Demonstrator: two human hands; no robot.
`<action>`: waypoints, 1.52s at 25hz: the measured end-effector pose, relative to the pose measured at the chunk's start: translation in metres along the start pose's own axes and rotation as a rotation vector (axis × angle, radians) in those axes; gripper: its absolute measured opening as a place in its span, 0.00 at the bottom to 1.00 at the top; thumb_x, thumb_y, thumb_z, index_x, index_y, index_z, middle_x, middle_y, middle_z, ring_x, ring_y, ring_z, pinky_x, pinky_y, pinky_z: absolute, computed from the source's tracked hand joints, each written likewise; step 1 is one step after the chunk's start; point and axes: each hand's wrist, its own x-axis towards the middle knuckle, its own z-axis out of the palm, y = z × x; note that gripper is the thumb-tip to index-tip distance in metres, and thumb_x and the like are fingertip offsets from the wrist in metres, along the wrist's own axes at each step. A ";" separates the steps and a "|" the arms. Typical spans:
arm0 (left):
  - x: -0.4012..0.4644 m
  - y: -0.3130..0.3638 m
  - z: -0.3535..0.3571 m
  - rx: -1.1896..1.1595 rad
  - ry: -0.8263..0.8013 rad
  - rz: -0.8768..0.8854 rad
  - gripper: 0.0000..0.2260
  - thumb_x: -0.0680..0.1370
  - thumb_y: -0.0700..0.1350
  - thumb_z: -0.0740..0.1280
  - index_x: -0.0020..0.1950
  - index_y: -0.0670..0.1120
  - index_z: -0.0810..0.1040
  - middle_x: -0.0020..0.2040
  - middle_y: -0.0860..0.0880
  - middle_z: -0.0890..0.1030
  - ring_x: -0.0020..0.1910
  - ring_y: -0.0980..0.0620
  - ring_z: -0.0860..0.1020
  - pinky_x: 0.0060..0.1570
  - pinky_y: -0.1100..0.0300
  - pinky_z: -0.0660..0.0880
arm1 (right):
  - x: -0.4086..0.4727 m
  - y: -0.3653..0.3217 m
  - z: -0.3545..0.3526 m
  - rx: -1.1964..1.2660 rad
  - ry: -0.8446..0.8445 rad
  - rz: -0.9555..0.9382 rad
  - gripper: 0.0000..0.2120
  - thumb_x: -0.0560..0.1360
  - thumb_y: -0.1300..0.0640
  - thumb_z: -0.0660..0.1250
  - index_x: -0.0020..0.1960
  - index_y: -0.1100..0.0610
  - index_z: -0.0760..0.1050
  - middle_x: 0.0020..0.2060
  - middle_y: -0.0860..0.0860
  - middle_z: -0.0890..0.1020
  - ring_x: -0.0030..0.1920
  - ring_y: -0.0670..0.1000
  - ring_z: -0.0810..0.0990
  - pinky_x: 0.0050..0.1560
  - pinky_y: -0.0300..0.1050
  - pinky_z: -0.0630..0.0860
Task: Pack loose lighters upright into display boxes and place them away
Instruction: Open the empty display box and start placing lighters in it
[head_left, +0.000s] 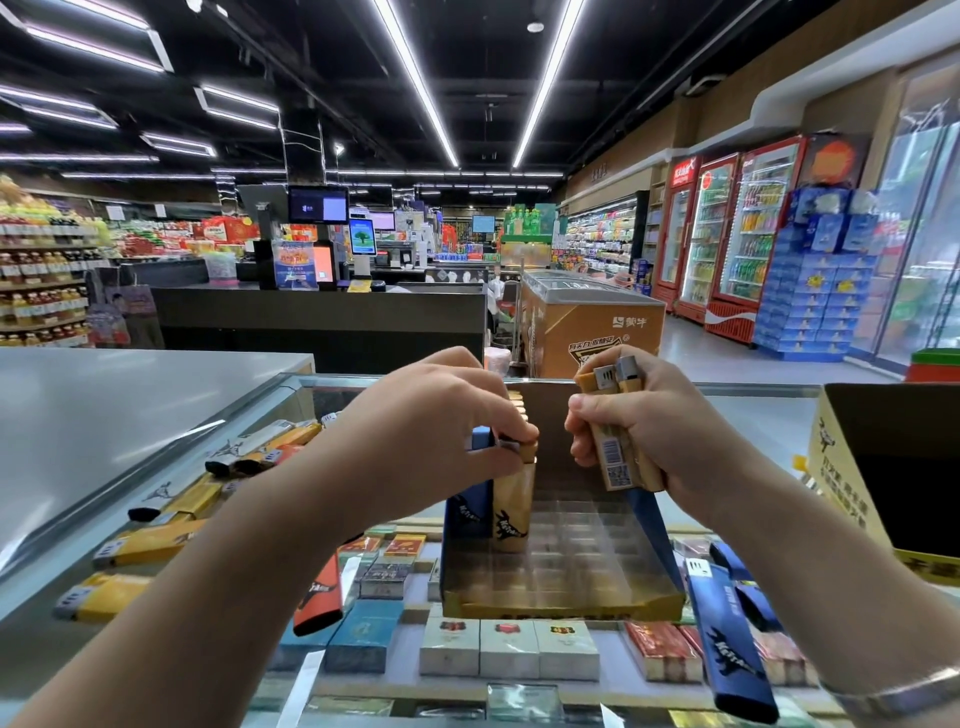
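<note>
Loose yellow lighters (150, 543) lie scattered on our glass counter (769, 415) at left. Our left hand (436, 441) pinches a gold lighter (514, 499) standing upright in the display box (561, 603), back-left corner, beside a blue one; the gridded tray's mostly bare. Our right hand (649, 431) grips a bunch of tan lighters (618, 441) above the box.

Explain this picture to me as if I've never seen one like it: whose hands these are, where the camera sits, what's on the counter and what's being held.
There is no machine here. A person wears a wide-angle camera on the head, so you look down at their own two hands in a shop. The left hand pinches the top of a tan lighter standing in the display box. The right hand grips a small bunch of tan lighters. The box rests on a glass counter; loose yellow lighters, an orange lighter and a blue lighter lie around it.
</note>
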 end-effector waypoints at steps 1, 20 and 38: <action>0.000 -0.001 0.000 -0.008 0.008 -0.011 0.08 0.69 0.49 0.71 0.47 0.56 0.82 0.44 0.65 0.72 0.49 0.58 0.72 0.44 0.64 0.73 | 0.000 0.000 0.000 -0.003 -0.003 0.000 0.08 0.73 0.68 0.65 0.47 0.58 0.71 0.30 0.55 0.80 0.30 0.53 0.81 0.30 0.44 0.78; 0.002 -0.009 0.009 -0.464 0.226 -0.228 0.14 0.72 0.49 0.69 0.53 0.65 0.74 0.48 0.61 0.79 0.50 0.63 0.77 0.53 0.62 0.74 | -0.003 -0.009 -0.007 0.206 -0.192 -0.110 0.20 0.66 0.65 0.67 0.57 0.58 0.75 0.42 0.58 0.84 0.40 0.56 0.83 0.37 0.44 0.80; 0.003 0.004 -0.005 -0.749 0.256 -0.114 0.08 0.66 0.53 0.69 0.43 0.54 0.81 0.39 0.55 0.83 0.41 0.55 0.81 0.46 0.64 0.77 | -0.004 -0.010 -0.006 0.097 -0.238 0.003 0.05 0.72 0.65 0.65 0.46 0.58 0.76 0.33 0.58 0.81 0.32 0.55 0.81 0.30 0.44 0.77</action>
